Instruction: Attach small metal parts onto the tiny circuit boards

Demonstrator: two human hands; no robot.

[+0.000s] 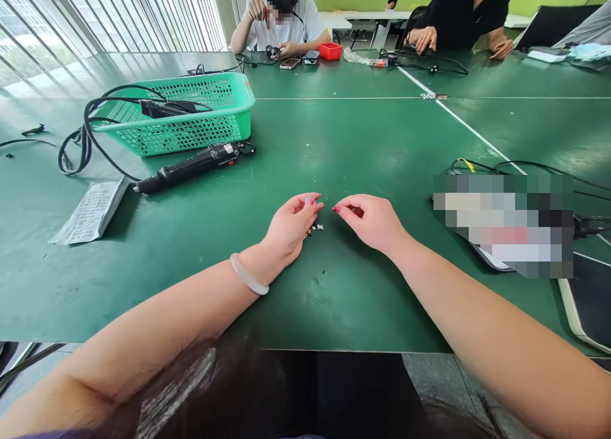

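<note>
Two bare forearms are stretched over the near edge of the green table (191, 248), a pale bangle (248, 275) being worn on the left wrist. The left hand (291, 226) is curled narrow, a tiny part (307, 200) being pinched at its fingertips. More small parts (316, 228) are seen on the table just beside that hand. The right hand (370, 221) is held nearly closed, fingertips together; whether anything is gripped cannot be told. Farther left, a black screwdriver (191, 166) is laid before a green basket (191, 118). Seated people are seen at the far end.
</note>
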